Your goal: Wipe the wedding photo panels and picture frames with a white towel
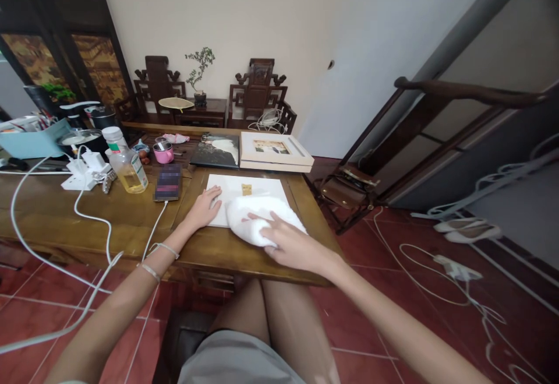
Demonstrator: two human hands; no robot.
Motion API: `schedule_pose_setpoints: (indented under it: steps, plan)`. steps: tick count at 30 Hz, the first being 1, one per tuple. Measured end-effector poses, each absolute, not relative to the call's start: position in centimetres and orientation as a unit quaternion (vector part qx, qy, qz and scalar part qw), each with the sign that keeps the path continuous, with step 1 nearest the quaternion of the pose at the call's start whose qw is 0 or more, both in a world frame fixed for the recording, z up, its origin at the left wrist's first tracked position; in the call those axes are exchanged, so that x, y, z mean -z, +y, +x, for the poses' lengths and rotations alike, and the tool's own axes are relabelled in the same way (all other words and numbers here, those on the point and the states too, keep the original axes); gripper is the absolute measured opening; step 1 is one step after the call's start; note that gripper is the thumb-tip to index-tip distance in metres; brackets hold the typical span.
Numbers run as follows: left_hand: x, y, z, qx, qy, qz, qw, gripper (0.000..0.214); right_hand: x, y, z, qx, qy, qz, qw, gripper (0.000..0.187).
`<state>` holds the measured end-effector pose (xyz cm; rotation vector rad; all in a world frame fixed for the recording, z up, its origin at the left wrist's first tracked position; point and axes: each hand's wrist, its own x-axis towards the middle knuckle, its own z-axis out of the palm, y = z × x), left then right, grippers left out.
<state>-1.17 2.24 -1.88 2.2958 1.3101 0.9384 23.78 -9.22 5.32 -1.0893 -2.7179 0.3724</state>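
My left hand [204,206] lies on the left edge of a flat white album or board [223,185], fingers stretched out and holding nothing. A small gold-coloured mark [247,189] shows on the white surface. My right hand [286,237] grips a bunched white cloth [258,210], its fingers pressed into the fabric. The cloth covers the lower right part of the white board and reaches over its edge onto the wooden table [209,250].
Behind the board lie a dark picture book [216,150] and a pale box with a picture [277,151]. Leftward are a charging phone [167,182], a pink cup [163,152], a bottle of yellow liquid [126,162] and a power strip [87,169]. A wooden chair [349,189] stands right.
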Motion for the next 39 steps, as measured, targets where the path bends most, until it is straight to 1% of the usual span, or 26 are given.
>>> schedule_pose_setpoints:
  steps: [3,5,7,10,13,17,22,26,29,32,35,39]
  plan:
    - [2.0,2.3,-1.2,-0.327,0.460,0.809,0.165,0.040,-5.3,-8.1,25.3,-0.089,-0.894,-0.435,0.055,0.053]
    - [2.0,2.3,-1.2,-0.325,0.460,0.810,0.164,0.040,-5.1,-6.1,25.3,-0.060,-0.868,-0.492,0.024,0.060]
    - [2.0,2.3,-1.2,-0.324,0.462,0.809,0.165,0.042,-4.8,-3.5,24.4,-0.040,-0.848,-0.528,0.013,0.056]
    - [1.9,2.3,-1.3,-0.321,0.465,0.808,0.165,0.042,-4.3,-0.2,21.5,-0.026,-0.840,-0.541,0.035,0.048]
    - [1.9,2.5,-1.4,-0.318,0.468,0.809,0.159,0.042,-4.0,0.7,18.5,-0.016,-0.851,-0.523,0.046,0.048]
    - [2.0,2.7,-1.5,-0.318,0.474,0.809,0.140,0.044,-4.3,-3.1,17.2,-0.026,-0.888,-0.456,0.050,0.046]
    - [2.3,2.6,-1.2,-0.321,0.464,0.813,0.143,0.044,-4.4,-8.8,20.3,-0.061,-0.912,-0.401,0.066,0.048]
    - [2.4,2.4,-1.1,-0.325,0.461,0.810,0.162,0.042,-3.8,-7.0,22.7,-0.053,-0.871,-0.480,0.095,0.044]
    - [2.0,2.2,-1.1,-0.347,0.457,0.801,0.172,0.043,-3.8,-2.7,22.3,-0.029,-0.823,-0.561,0.080,0.042]
    - [1.2,1.9,-1.2,-0.392,0.453,0.784,0.164,0.047,-4.2,1.2,19.8,-0.029,-0.807,-0.585,0.068,0.044]
    - [0.6,1.5,-1.3,-0.427,0.470,0.753,0.173,0.052,-4.5,2.6,16.4,-0.041,-0.827,-0.556,0.067,0.047]
    - [0.3,1.3,-1.3,-0.447,0.485,0.724,0.200,0.057,-4.8,-0.8,14.6,-0.056,-0.895,-0.439,0.048,0.045]
